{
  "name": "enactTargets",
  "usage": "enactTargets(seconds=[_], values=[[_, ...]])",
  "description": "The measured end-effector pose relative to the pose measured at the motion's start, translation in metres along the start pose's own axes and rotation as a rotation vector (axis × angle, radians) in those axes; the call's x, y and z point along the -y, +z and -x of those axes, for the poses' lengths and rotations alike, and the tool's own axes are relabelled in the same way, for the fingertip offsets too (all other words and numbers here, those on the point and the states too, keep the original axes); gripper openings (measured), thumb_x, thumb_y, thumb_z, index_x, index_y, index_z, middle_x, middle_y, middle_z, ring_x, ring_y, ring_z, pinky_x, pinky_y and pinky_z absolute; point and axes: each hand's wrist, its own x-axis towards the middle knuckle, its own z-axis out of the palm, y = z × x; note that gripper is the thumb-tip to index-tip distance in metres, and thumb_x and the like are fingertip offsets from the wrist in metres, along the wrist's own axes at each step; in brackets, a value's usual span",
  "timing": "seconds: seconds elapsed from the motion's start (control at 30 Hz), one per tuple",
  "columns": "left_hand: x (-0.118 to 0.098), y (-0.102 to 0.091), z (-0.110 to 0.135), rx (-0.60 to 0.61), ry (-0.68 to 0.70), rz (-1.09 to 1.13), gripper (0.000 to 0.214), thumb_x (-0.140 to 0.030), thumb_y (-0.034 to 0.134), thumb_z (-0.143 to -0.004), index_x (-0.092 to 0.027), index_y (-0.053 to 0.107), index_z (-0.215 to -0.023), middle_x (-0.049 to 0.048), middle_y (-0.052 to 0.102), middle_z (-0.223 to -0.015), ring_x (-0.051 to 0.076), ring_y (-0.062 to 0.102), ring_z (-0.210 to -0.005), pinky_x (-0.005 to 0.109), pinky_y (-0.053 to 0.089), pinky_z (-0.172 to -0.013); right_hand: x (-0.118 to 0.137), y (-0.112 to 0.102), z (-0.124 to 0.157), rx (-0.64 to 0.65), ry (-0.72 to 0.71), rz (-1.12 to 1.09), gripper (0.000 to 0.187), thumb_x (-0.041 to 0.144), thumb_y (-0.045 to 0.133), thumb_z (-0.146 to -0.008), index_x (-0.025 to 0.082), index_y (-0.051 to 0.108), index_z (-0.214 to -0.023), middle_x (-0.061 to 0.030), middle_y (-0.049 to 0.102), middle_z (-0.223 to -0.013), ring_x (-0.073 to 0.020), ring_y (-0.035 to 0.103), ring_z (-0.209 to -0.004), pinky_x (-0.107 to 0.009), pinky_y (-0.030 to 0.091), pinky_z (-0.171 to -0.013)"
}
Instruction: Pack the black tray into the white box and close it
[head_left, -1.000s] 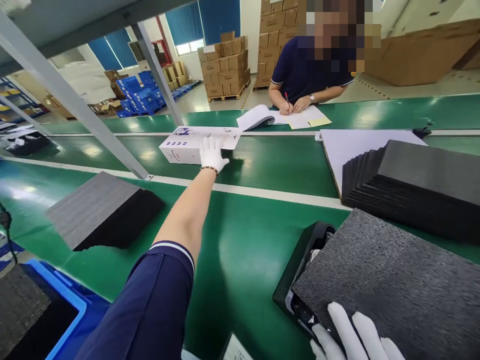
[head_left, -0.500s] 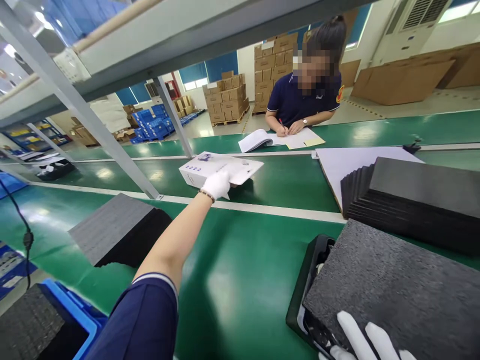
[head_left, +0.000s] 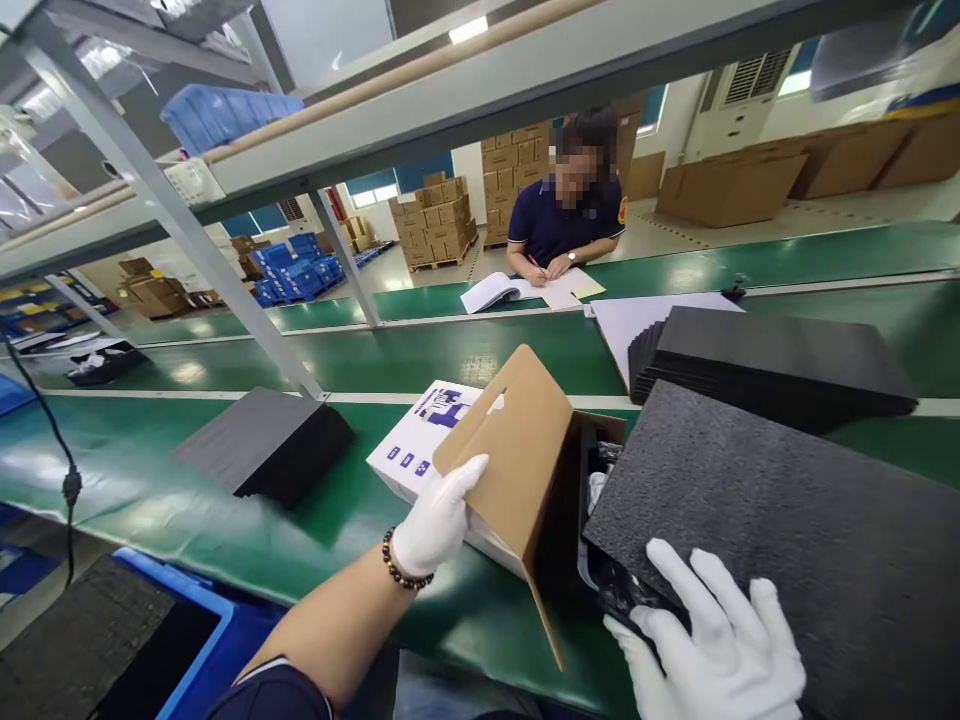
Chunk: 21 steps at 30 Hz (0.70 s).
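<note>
My left hand (head_left: 439, 520), in a white glove, grips the near edge of a white printed carton (head_left: 420, 450) whose brown flap (head_left: 510, 450) stands open. The carton's open end faces a black tray (head_left: 600, 520) covered by a dark foam sheet (head_left: 780, 530). My right hand (head_left: 712, 640), also gloved, lies with fingers spread on the near corner of that foam sheet and tray.
A stack of black foam sheets (head_left: 772, 355) lies on white board at the right, another foam stack (head_left: 262, 445) at the left. A blue bin (head_left: 195, 620) sits at the near left. A slanted shelf post (head_left: 225, 270) crosses the green belt. Across it a person (head_left: 562, 215) writes on papers.
My left hand has pulled the white carton from the far belt towards me, beside the tray, and its brown flap now stands open. My view has tilted upward.
</note>
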Motion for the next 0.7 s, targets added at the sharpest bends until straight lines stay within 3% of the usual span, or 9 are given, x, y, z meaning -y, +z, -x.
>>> enactTargets(seconds=[0.13, 0.2, 0.27, 0.33, 0.4, 0.5, 0.6, 0.7], values=[[0.007, 0.030, 0.016, 0.047, -0.037, 0.222, 0.057, -0.052, 0.049, -0.085, -0.020, 0.057, -0.132, 0.0054, 0.055, -0.141, 0.026, 0.048, -0.134, 0.041, 0.036, -0.118, -0.003, 0.007, 0.008, 0.124, -0.107, 0.061, 0.026, 0.032, 0.058, -0.084, 0.020, 0.060, -0.061, -0.0083, 0.063, -0.123, -0.0356, 0.051, -0.118, -0.060, 0.031, -0.106], [0.007, 0.040, 0.020, 0.052, -0.031, 0.194, 0.057, -0.053, 0.052, -0.084, -0.020, 0.058, -0.130, 0.0059, 0.054, -0.142, 0.026, 0.044, -0.137, 0.040, 0.031, -0.121, -0.011, 0.005, 0.004, 0.189, -0.221, 0.132, 0.020, 0.031, 0.064, -0.076, 0.020, 0.061, -0.060, -0.0089, 0.061, -0.126, -0.0374, 0.050, -0.116, -0.059, 0.034, -0.103], [0.003, 0.044, 0.022, 0.078, -0.012, 0.122, 0.056, -0.055, 0.051, -0.085, -0.020, 0.059, -0.129, 0.0054, 0.053, -0.143, 0.025, 0.040, -0.140, 0.040, 0.027, -0.123, -0.023, -0.006, -0.006, 0.213, -0.375, 0.175, 0.014, 0.035, 0.063, -0.077, 0.023, 0.069, -0.077, -0.0077, 0.059, -0.129, -0.0343, 0.050, -0.117, -0.052, 0.038, -0.101], [-0.002, 0.045, 0.024, 0.123, 0.009, 0.086, 0.056, -0.055, 0.050, -0.087, -0.022, 0.057, -0.131, 0.0044, 0.052, -0.144, 0.024, 0.039, -0.141, 0.040, 0.027, -0.123, -0.042, -0.022, -0.021, 0.188, -0.497, 0.236, 0.028, 0.038, 0.055, -0.084, 0.023, 0.069, -0.104, -0.0080, 0.057, -0.131, -0.0275, 0.053, -0.114, -0.042, 0.043, -0.095], [-0.006, 0.045, 0.024, 0.168, 0.035, 0.076, 0.055, -0.052, 0.049, -0.089, -0.023, 0.054, -0.135, 0.0042, 0.053, -0.143, 0.023, 0.043, -0.138, 0.038, 0.028, -0.122, -0.063, -0.036, -0.036, 0.107, -0.530, 0.356, 0.041, 0.040, 0.047, -0.086, 0.016, 0.064, -0.115, -0.0144, 0.057, -0.127, -0.0297, 0.055, -0.108, -0.044, 0.045, -0.090], [-0.008, 0.046, 0.024, 0.186, 0.053, 0.076, 0.056, -0.051, 0.048, -0.090, -0.022, 0.052, -0.137, 0.0050, 0.055, -0.141, 0.021, 0.047, -0.135, 0.037, 0.030, -0.121, -0.084, -0.047, -0.047, 0.097, -0.582, 0.448, 0.053, 0.037, 0.052, -0.072, 0.013, 0.063, -0.118, -0.0198, 0.059, -0.120, -0.0388, 0.055, -0.104, -0.052, 0.045, -0.085], [-0.009, 0.047, 0.024, 0.197, 0.054, 0.071, 0.057, -0.053, 0.048, -0.089, -0.024, 0.051, -0.138, 0.0043, 0.056, -0.140, 0.022, 0.048, -0.135, 0.037, 0.032, -0.120, -0.085, -0.044, -0.038, 0.209, -0.675, 0.411, 0.067, 0.013, 0.052, -0.056, 0.023, 0.063, -0.122, -0.0088, 0.064, -0.118, -0.0288, 0.057, -0.102, -0.040, 0.047, -0.080], [-0.010, 0.048, 0.024, 0.210, 0.053, 0.058, 0.056, -0.053, 0.047, -0.088, -0.027, 0.051, -0.137, 0.0029, 0.056, -0.140, 0.022, 0.049, -0.134, 0.037, 0.034, -0.119, -0.078, -0.038, -0.024, 0.167, -0.624, 0.349, 0.063, 0.009, 0.051, -0.051, 0.029, 0.070, -0.108, -0.0054, 0.069, -0.107, -0.0266, 0.059, -0.096, -0.041, 0.044, -0.081]])
